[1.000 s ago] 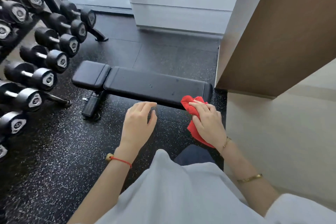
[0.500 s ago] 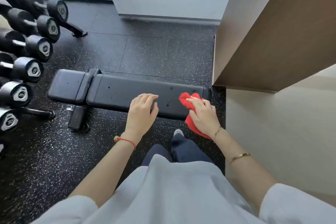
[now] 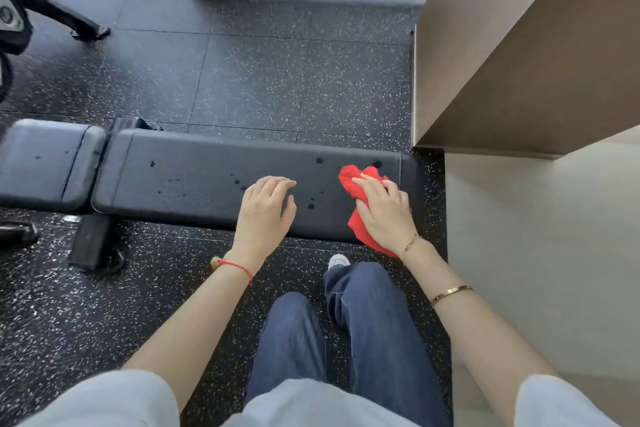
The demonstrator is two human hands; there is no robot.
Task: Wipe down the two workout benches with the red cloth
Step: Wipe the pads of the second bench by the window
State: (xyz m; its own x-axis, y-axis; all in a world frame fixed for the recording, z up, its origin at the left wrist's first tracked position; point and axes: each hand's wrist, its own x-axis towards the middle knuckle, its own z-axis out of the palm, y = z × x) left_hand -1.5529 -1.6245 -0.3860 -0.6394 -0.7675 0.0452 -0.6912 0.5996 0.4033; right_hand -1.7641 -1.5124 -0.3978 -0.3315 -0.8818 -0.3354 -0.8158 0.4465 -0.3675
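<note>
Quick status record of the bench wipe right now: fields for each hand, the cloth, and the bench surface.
right hand: pressing red cloth onto the bench's right end
left hand: empty, fingers spread, over the pad beside it
bench: black, flat, dark droplets scattered across the long pad
seat pad: few droplets
second bench: not in view

White short sleeves point(image 3: 104, 395), blue jeans point(image 3: 374, 329), red string bracelet point(image 3: 239, 266), gold bangle point(image 3: 450, 292), white shoe point(image 3: 337, 261).

Our right hand point(image 3: 384, 215) pressed palm-down, fingers spread flat over what it held (wrist bent slightly inward); our left hand point(image 3: 265, 215) hovered beside it, fingers loosely curled, empty, both forearms extended forward.
</note>
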